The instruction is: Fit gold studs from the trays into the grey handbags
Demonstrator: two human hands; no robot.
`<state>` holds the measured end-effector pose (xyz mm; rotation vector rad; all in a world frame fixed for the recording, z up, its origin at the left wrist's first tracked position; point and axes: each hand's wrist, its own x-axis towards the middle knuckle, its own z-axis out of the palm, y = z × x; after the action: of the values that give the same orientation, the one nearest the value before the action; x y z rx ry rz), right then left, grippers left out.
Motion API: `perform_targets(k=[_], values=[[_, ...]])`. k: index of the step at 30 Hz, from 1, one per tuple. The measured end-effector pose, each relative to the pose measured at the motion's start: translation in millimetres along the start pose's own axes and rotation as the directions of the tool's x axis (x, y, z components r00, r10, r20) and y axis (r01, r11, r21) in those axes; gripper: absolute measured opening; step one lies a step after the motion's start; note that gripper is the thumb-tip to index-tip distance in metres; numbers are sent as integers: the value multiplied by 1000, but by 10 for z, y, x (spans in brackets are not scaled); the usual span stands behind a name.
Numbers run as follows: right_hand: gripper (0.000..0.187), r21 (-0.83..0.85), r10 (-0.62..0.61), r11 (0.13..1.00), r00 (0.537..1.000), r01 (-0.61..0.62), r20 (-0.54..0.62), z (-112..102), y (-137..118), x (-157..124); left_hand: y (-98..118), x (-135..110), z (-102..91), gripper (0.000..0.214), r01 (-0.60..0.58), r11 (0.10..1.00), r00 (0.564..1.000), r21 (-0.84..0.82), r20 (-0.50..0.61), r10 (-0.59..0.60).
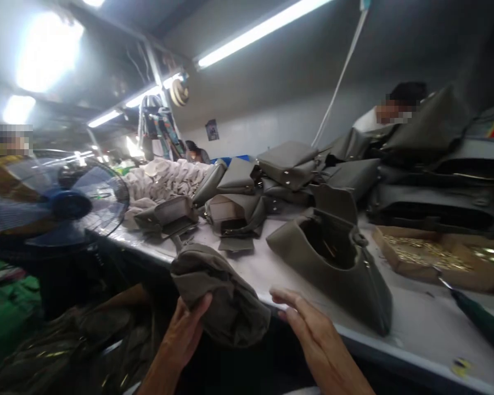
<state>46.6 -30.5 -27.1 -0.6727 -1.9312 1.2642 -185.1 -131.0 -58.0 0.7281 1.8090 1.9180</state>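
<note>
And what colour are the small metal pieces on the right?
The metal pieces are gold-coloured, showing best in the head view.

No lettering, brand or number is legible in the workshop; a small, dark rectangular sheet (212,130) on the plain grey wall (251,123) appears too small and blurred to read.

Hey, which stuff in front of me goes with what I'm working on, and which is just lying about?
Likely the job:
dark crumpled bag, held in your left hand
open bag, beyond your right hand
perhaps the small metal pieces

Apparently just around:
blue fan
heap of pale cloth
hanging ring-shaped roll
</note>
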Motion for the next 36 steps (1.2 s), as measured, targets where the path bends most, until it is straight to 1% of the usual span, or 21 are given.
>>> perform_targets(k=[3,5,7,9,12,14,17,19,21,24,26,28,29,31,33,36], values=[[44,224,76,972,997,-78,18,-79,-101,52,-4,-216,145,34,15,998,997,-53,78,-11],[43,339,78,936,996,-91,50,-101,-151,61,-21,-325,226,33,45,996,993,-81,113,-36],[43,406,58,910,995,-87,83,-105,-164,53,-45,-423,320,33,97,990,985,-106,150,-80],[44,433,35,899,995,-72,92,-108,-137,33,-68,-520,424,35,162,977,971,-138,197,-133],[38,398,-3,917,1000,6,-9,-131,-59,-28,-92,-648,563,43,262,946,949,-190,229,-216],[33,342,-11,939,998,33,-66,-148,-17,-89,-102,-710,624,47,306,931,941,-199,209,-264],[29,235,55,972,988,-20,-143,-146,-7,-184,-115,-778,668,52,330,925,938,-187,173,-300],[30,145,98,987,969,-67,-225,-120,-37,-236,-124,-827,682,53,336,923,937,-190,164,-308],[33,72,122,992,952,-106,-282,-74,-86,-277,-134,-884,693,54,341,917,937,-208,150,-315],[33,31,117,993,948,-113,-295,16,-147,-327,-157,-966,709,54,341,911,940,-232,100,-326],[39,36,123,992,951,-118,-285,65,-156,-338,-170,-1003,723,53,332,913,943,-236,77,-323],[45,64,157,988,943,-144,-294,71,-138,-312,-164,-1022,747,52,334,909,942,-250,74,-326],[47,93,173,984,937,-152,-304,50,-123,-281,-147,-1025,762,51,354,897,935,-266,85,-344],[52,188,191,973,928,-136,-318,-33,-92,-187,-83,-1017,791,48,440,839,898,-322,152,-413],[58,299,211,946,939,-126,-272,-139,-63,-73,4,-1004,807,44,542,741,840,-395,265,-473],[57,399,242,902,959,-165,-150,-210,-3,55,102,-1005,799,34,676,577,736,-459,465,-492]])
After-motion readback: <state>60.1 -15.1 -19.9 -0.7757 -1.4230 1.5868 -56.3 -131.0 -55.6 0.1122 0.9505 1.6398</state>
